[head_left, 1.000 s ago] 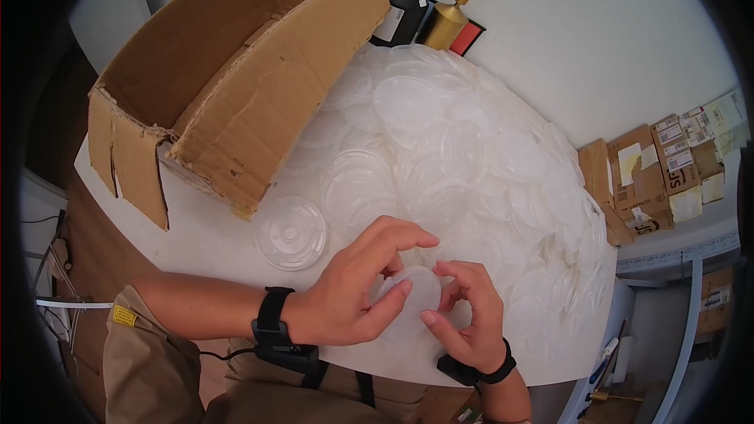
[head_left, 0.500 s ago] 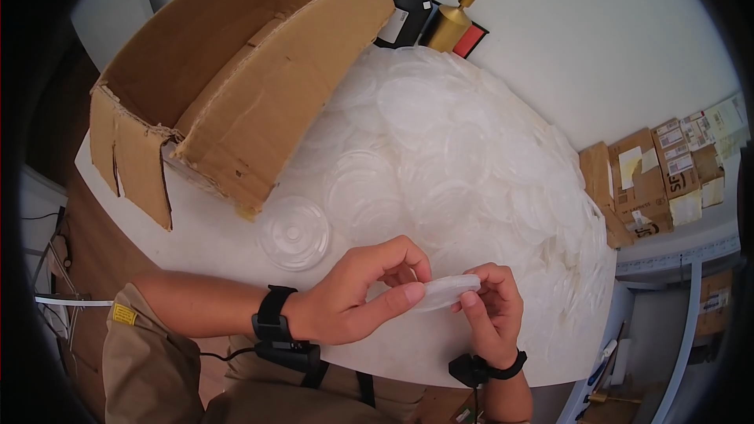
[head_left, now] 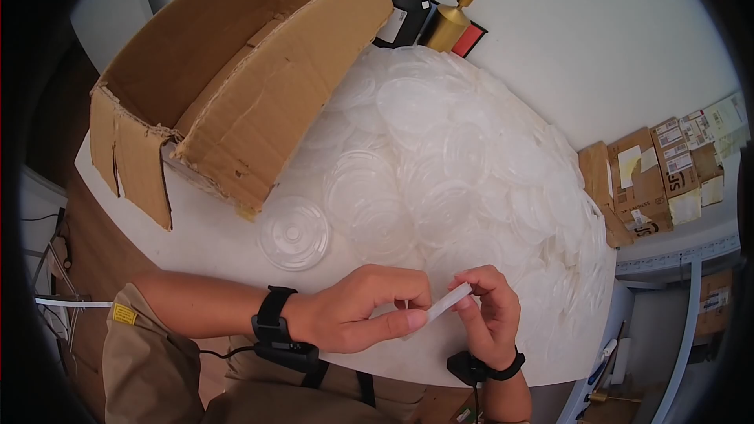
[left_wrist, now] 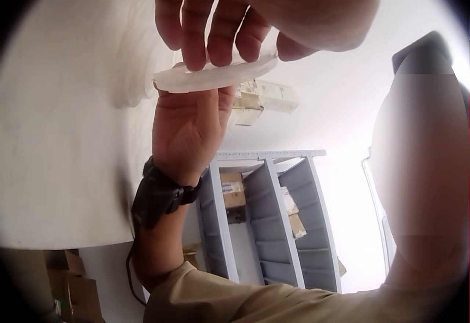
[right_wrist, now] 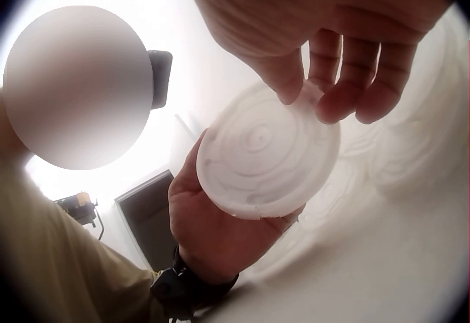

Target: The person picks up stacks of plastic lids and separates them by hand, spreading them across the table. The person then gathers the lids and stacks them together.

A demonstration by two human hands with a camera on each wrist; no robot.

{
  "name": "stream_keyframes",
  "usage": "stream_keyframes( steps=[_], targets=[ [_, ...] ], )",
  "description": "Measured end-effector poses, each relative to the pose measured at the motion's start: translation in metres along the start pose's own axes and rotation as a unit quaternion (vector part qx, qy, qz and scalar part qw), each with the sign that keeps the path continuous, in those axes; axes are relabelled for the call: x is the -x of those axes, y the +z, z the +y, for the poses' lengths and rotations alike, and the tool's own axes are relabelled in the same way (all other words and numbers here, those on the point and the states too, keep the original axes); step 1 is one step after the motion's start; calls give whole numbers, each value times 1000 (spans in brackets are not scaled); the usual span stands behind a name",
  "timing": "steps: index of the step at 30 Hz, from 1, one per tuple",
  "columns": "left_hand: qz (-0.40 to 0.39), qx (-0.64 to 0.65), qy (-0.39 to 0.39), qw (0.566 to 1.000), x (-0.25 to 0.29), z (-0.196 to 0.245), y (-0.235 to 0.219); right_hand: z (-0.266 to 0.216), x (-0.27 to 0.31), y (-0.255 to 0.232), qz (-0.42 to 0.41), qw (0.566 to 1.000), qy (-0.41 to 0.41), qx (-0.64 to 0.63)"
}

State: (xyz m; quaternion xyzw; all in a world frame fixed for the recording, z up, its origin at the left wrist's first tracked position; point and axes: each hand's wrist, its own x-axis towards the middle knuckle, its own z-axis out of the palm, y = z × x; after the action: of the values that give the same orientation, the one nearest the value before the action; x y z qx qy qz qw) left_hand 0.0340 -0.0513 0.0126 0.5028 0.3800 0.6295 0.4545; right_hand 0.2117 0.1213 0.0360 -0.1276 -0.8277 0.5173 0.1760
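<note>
Both hands hold one round translucent plastic lid [head_left: 449,303], seen nearly edge-on in the head view. My left hand [head_left: 365,310] pinches its left side between thumb and fingers; my right hand [head_left: 491,318] pinches the upper right edge. In the right wrist view the lid [right_wrist: 264,150] shows its ringed face, with the right thumb and fingertips at its rim and the left hand [right_wrist: 220,227] behind it. The left wrist view shows the lid [left_wrist: 213,78] as a thin band between both hands. Whether it is one lid or several stacked, I cannot tell.
A large heap of similar lids [head_left: 487,173] covers much of the white table [head_left: 204,239]. One lid [head_left: 293,233] lies apart at the heap's left. An open cardboard box [head_left: 259,110] stands at the back left. Behind the heap are a black device [head_left: 404,14] and a gold-coloured container [head_left: 448,25].
The lid has turned from facing up to a steeply tilted, edge-on position. My right hand has moved up and right from its earlier place and now pinches the rim.
</note>
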Motion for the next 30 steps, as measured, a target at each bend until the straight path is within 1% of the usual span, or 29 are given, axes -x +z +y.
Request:
stream_keyframes(
  steps=[2,4,7,17,19,20,22,26,28,29,30],
  targets=[
    [-11,4,-4,1000,0,-1,0,0,-2,0,-6,1000,-13,8],
    [-9,-10,26,1000,-1,-2,1,1,-4,0,-16,999,-45,25],
    [-19,-23,36,999,-2,-1,1,-3,-5,0,-25,998,-54,37],
    [-28,-21,28,999,-2,-2,1,-3,-5,0,-17,997,-64,39],
    [14,-78,67,995,-3,-4,3,0,-4,-1,-15,997,-65,34],
    [15,-78,67,995,-2,-4,4,-1,-4,-1,-16,997,-65,34],
    [48,-103,86,990,-1,-2,6,-4,-5,-1,-17,997,-63,47],
    [51,-128,102,985,-2,0,5,1,-2,-4,-25,996,-66,45],
    [47,-139,92,985,-2,0,6,1,-1,4,61,998,-31,-5],
    [47,-139,92,985,-3,0,7,0,-4,11,61,998,-32,-5],
    [56,-146,90,984,-3,-1,8,-1,-9,20,147,986,-70,-23]
  ],
)
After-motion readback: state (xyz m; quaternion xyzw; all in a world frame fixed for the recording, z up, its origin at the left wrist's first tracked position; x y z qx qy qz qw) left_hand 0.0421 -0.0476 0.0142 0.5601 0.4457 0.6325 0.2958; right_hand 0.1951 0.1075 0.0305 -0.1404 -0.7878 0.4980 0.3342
